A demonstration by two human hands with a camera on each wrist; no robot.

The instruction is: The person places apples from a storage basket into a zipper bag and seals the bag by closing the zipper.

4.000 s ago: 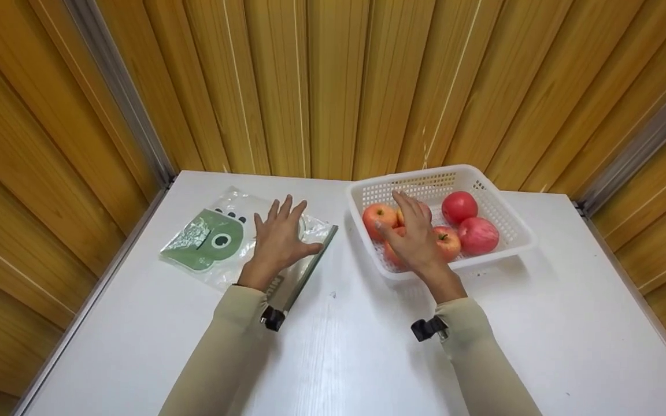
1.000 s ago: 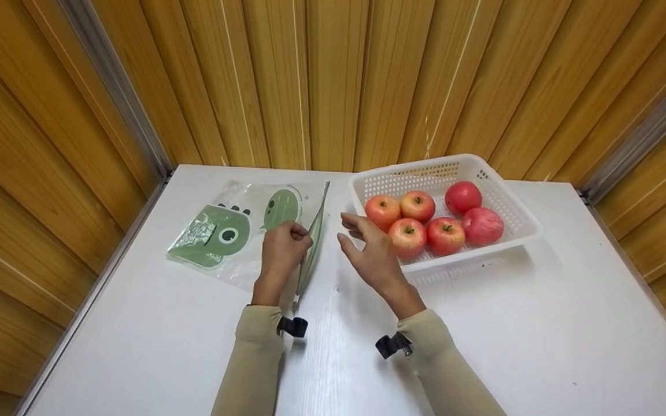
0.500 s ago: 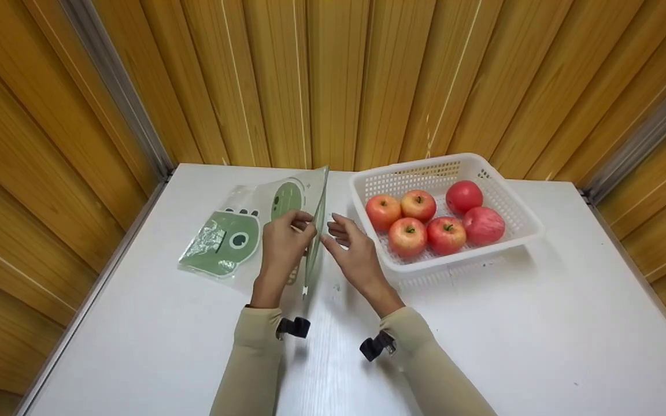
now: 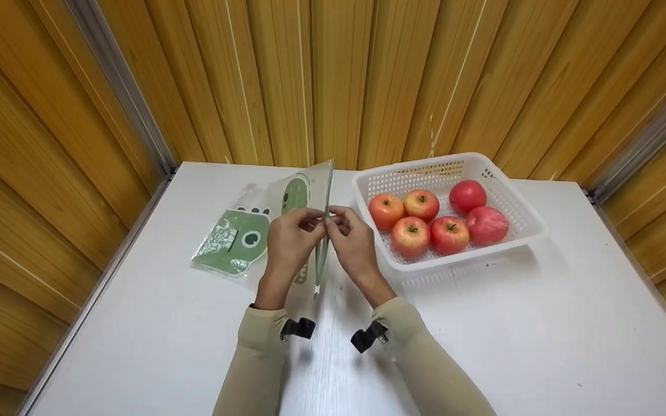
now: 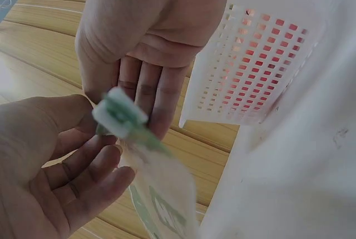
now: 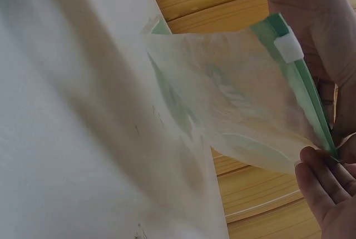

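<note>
A clear zip bag (image 4: 232, 242) with a green dinosaur print lies partly on the white table, its zip edge raised upright between the hands. My left hand (image 4: 291, 240) pinches the green zip strip (image 6: 311, 91) from the left, around its middle. From the other side my right hand (image 4: 355, 245) pinches the same strip, thumb and fingertips facing the left hand's. The white slider (image 6: 289, 48) sits at the strip's near end, below both hands. In the left wrist view the slider (image 5: 119, 111) hides part of the fingertips.
A white perforated plastic basket (image 4: 454, 259) stands just right of my right hand. Several red apples (image 4: 410, 237) lie in it. Wood-look panels (image 4: 339, 81) rise behind the white table (image 4: 512, 341) and at both sides.
The left hand went from hovering over the bag to pinching its edge and lifting it upright. The right hand left the basket, moved left and now pinches the strip too.
</note>
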